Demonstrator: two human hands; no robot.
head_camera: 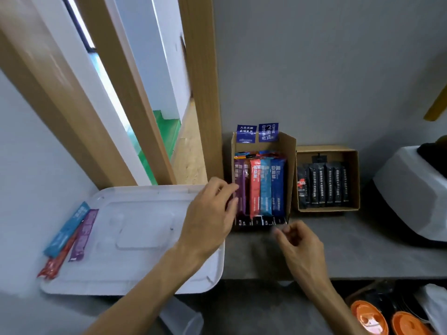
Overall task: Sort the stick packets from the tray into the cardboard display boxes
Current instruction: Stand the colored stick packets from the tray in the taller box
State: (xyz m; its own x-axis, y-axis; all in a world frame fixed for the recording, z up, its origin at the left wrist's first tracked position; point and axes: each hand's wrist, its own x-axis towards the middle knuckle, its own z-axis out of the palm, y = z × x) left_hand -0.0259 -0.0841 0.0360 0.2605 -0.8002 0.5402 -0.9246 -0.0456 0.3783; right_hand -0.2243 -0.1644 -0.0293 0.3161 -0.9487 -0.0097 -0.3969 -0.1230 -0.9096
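Observation:
A white plastic tray [135, 240] lies at the left with three stick packets at its left end: a light-blue one [67, 229], a purple one [84, 234] and a red one [56, 261]. A cardboard display box [289, 165] against the wall holds upright coloured packets, among them a purple packet [240, 187] at its left side. My left hand [210, 218] reaches to that box with its fingertips on the purple packet. My right hand [300, 247] hovers in front of the box, fingers loosely curled and blurred, nothing visible in it. A second cardboard box [353, 180] holds black packets.
A wooden door frame [200, 93] stands left of the boxes, grey wall behind. A white-wrapped object [411, 194] sits at the right on the grey counter [362, 250]. Orange lids [367, 317] lie below the counter edge at bottom right.

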